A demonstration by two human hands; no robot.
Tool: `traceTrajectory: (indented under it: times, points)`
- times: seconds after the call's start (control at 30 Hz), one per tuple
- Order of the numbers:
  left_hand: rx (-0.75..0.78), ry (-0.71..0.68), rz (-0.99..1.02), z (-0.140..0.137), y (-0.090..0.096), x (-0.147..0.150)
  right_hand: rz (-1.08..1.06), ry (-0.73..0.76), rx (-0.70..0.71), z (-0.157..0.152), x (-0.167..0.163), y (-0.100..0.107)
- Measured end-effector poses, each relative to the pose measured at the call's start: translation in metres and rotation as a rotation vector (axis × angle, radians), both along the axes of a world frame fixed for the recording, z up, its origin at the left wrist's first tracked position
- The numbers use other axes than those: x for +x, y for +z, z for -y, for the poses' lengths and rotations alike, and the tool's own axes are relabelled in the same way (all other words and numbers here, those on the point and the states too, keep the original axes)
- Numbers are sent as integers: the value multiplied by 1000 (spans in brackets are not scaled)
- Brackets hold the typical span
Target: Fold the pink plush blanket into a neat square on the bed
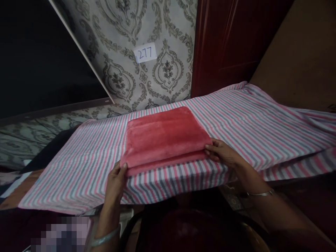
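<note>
A plush pinkish-red cloth (165,134), folded into a layered rectangle, lies on a table covered by a striped cloth (86,161). At its near left corner, my left hand (117,178) pinches the edge, thumb on top. My right hand (220,151) grips the near right corner between thumb and fingers. Along the near side the folded layers show, one edge above another. What the fingers do underneath the cloth is hidden. Each wrist wears a bangle.
Behind the table stands a patterned wall (168,70) with a paper label (145,53) reading 277. A large dark screen (47,59) is at the upper left. Right of the wall are a dark red door panel (223,45) and a brown surface (301,59).
</note>
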State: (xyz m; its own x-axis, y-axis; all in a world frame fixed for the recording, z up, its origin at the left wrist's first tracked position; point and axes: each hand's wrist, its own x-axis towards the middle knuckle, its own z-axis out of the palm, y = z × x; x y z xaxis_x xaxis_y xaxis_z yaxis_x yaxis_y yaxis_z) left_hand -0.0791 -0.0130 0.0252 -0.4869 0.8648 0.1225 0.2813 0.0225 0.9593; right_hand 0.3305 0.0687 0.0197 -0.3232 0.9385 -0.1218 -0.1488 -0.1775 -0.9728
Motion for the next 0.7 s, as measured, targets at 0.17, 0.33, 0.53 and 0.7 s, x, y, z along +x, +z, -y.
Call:
traceTrajectory:
  times: [0.17, 0.33, 0.53, 0.7]
  points:
    - [10, -37, -109, 8, 0, -8, 65, -56, 31, 4, 5, -1]
    - [-24, -124, -13, 0, 12, -7, 124, -74, 30, 5, 4, 6]
    - [-22, 29, -140, -23, 14, 2, 270, -129, 0, 2, -3, 2]
    - [-20, 23, -133, -20, 8, -6, 405, -182, 72, 0, 8, -8]
